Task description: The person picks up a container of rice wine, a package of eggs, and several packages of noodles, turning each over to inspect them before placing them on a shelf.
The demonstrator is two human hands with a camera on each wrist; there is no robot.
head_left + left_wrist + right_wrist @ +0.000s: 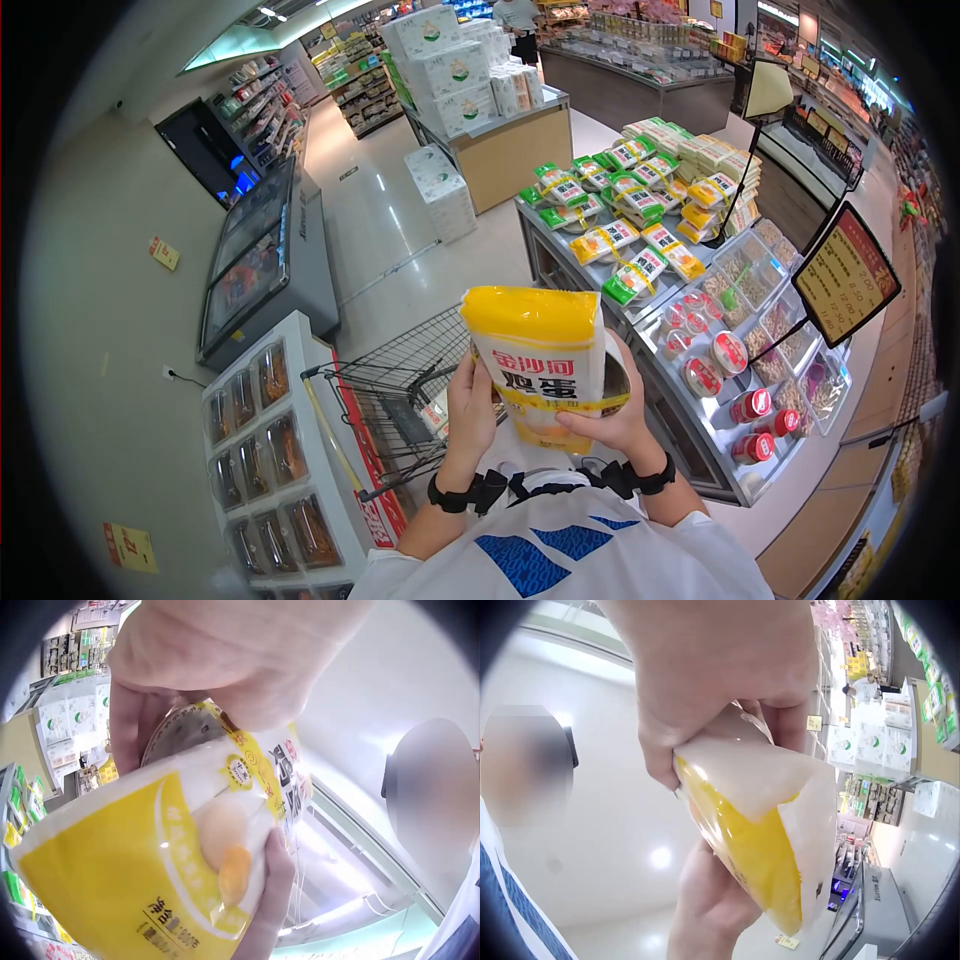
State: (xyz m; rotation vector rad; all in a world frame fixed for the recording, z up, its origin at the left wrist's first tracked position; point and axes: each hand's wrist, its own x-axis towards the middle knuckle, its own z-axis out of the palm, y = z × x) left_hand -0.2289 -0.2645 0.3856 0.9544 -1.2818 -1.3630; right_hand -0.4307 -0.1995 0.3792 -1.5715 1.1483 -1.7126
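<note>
Both hands hold up one noodle pack (538,362) in front of the chest, white with yellow ends and red and black lettering. My left hand (473,405) grips its left side. On the right side, my right hand (617,412) holds it with the thumb across the front. A bowl (182,735) with a patterned rim is strapped to the pack by printed yellow tape, and its rim shows close to the fingers in the left wrist view. Most of the bowl is hidden behind the pack in the head view.
A wire shopping cart (395,365) stands ahead to the left, beside a white rack (250,395) of packaged food. To the right, a display counter (690,440) carries stacked noodle packs (610,190), red-lidded jars (752,405) and plastic bins. White cartons (440,190) stand farther off.
</note>
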